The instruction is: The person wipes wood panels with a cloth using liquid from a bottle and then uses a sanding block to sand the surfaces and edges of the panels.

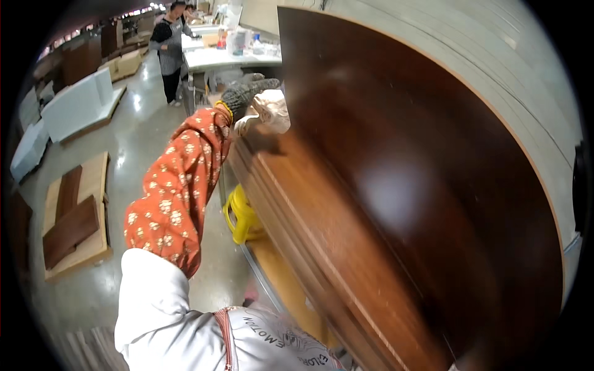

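My left hand [244, 96], in a dark grey knitted glove, reaches out to the far left edge of a large dark brown glossy wooden panel [346, 117]. Its fingers are stretched toward that edge; whether the tips touch it I cannot tell. Just below the glove lies a crumpled pale cloth or wrapping [272, 108]. The panel stands upright, rising from a brown wooden piece with a stepped moulded edge [322, 204], which runs along my front. An orange flowered sleeve cover [179, 179] is on my left arm. I cannot make out my right hand.
A yellow looped object [242, 215] sits beneath the moulded edge. Brown boards lie on a pale slab [102, 238] on the floor at left, with white-wrapped pieces [80, 108] beyond. Bottles stand on a white table [229, 59] at the back, near another person [168, 55].
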A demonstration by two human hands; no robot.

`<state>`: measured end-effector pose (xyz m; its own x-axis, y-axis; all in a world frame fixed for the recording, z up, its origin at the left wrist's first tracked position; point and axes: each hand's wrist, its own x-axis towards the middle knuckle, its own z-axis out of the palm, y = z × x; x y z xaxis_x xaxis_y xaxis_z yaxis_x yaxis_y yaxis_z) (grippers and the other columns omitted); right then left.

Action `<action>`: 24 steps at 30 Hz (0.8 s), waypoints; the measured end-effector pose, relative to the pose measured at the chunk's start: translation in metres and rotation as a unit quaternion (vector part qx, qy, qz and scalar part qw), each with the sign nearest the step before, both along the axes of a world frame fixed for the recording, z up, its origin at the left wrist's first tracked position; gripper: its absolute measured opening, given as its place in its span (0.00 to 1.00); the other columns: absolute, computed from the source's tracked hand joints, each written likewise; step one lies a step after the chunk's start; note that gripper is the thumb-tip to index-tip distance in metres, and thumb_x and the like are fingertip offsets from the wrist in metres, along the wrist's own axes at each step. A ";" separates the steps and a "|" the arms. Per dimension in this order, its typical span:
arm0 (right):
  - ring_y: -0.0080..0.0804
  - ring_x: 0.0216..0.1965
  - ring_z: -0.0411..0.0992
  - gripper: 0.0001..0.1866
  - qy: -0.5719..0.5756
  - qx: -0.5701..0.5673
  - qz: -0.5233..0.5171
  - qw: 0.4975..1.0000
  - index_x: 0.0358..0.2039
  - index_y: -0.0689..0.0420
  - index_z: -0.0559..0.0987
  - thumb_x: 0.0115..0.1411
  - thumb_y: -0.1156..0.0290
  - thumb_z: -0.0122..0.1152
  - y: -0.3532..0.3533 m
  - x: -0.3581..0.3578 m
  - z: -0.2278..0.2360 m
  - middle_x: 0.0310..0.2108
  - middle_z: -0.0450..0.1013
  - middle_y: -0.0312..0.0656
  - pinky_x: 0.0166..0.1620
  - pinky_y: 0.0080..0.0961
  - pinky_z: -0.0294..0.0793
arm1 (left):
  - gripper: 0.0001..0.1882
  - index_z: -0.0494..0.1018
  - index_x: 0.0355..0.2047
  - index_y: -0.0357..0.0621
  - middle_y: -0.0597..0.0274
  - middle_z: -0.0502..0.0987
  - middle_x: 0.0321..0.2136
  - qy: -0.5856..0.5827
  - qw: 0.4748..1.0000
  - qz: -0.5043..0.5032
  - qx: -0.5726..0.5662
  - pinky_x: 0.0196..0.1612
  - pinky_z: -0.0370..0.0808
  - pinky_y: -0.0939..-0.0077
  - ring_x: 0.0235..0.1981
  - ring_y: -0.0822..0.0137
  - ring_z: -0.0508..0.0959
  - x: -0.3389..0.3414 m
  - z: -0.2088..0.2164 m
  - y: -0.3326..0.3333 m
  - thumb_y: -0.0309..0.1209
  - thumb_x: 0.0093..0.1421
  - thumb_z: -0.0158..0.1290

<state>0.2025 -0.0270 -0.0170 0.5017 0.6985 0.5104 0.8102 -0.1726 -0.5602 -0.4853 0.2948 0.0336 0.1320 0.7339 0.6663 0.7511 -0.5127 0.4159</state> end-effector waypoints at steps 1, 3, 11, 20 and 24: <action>0.45 0.47 0.70 0.23 0.011 -0.010 -0.015 1.000 0.51 0.60 0.72 0.61 0.59 0.50 0.003 -0.001 -0.009 0.46 0.73 0.49 0.45 0.36 0.72 | 0.27 0.68 0.51 0.38 0.51 0.73 0.47 0.012 0.999 0.024 -0.019 0.51 0.70 0.68 0.48 0.57 0.73 -0.005 -0.014 0.019 0.39 0.52 0.54; 0.44 0.47 0.70 0.23 0.016 -0.016 -0.044 0.999 0.51 0.60 0.72 0.61 0.58 0.50 0.011 0.000 -0.009 0.46 0.73 0.49 0.45 0.36 0.72 | 0.27 0.68 0.50 0.38 0.51 0.73 0.46 0.026 0.998 0.045 -0.043 0.51 0.70 0.68 0.48 0.57 0.73 0.001 -0.022 0.054 0.40 0.52 0.54; 0.43 0.46 0.70 0.24 0.031 -0.017 -0.103 0.994 0.51 0.60 0.72 0.62 0.57 0.48 0.050 0.003 -0.010 0.46 0.73 0.49 0.44 0.36 0.72 | 0.27 0.69 0.50 0.38 0.50 0.74 0.46 0.060 0.991 0.072 -0.095 0.51 0.69 0.68 0.48 0.57 0.73 0.009 -0.049 0.132 0.41 0.52 0.54; 0.42 0.45 0.71 0.25 0.030 0.033 -0.176 0.983 0.51 0.61 0.73 0.63 0.55 0.47 -0.009 0.044 -0.001 0.45 0.74 0.50 0.44 0.36 0.72 | 0.28 0.70 0.49 0.38 0.49 0.74 0.45 0.055 0.997 0.036 -0.041 0.52 0.69 0.67 0.48 0.56 0.73 0.048 -0.097 0.156 0.44 0.52 0.53; 0.41 0.45 0.71 0.25 0.040 0.057 -0.188 0.980 0.51 0.61 0.73 0.63 0.54 0.47 -0.010 0.064 0.021 0.45 0.74 0.50 0.43 0.36 0.72 | 0.28 0.70 0.48 0.37 0.49 0.74 0.45 0.050 0.998 -0.013 -0.035 0.52 0.69 0.67 0.48 0.56 0.73 0.101 -0.104 0.129 0.45 0.52 0.53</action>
<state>0.2667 -0.0371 0.0036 0.7537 0.3984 0.5226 0.6545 -0.3833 -0.6517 -0.3847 0.4242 -0.0701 0.2138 0.7743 0.5956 0.7776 -0.5040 0.3760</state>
